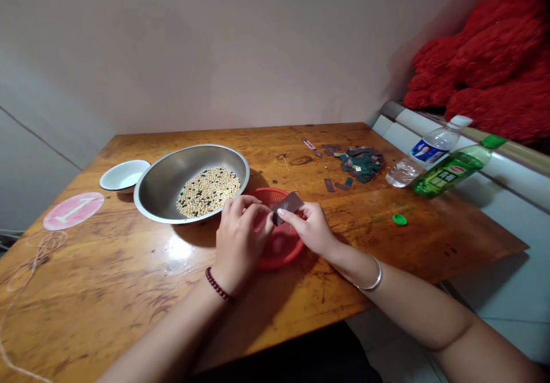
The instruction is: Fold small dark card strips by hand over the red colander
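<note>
- Head view: both hands are together over the red basket [279, 263], near the middle of the bench [141, 291].
- Left hand [239, 231]: fingers bent inward, thumb and fingertips pinched at the left end of a dark strip [291, 202]; a beaded bracelet [217, 284] is on the wrist.
- Right hand [313, 229]: nearly closed, thumb flat on top of the strip, fingers beneath it; a silver bangle [373, 274] is on the wrist.
- The strip is held between the two hands, above the basket.
- Steel bowl [165, 182]: just beyond the left hand, with pale beans [210, 191] inside, dark ones mixed among them.
- White bowl [124, 174]: just left of the steel bowl.
- Pink disc [74, 210]: at the left, marked with a white "1"; loose string [36, 257] lies beside it.
- Pile [363, 164]: dark green and brown pieces at the far right, a few scattered around it.
- Clear bottle [423, 154] and green bottle [458, 170]: side by side near the right edge, a small green cap [399, 220] in front.
- Red bundles [494, 56]: beyond the bottles.
</note>
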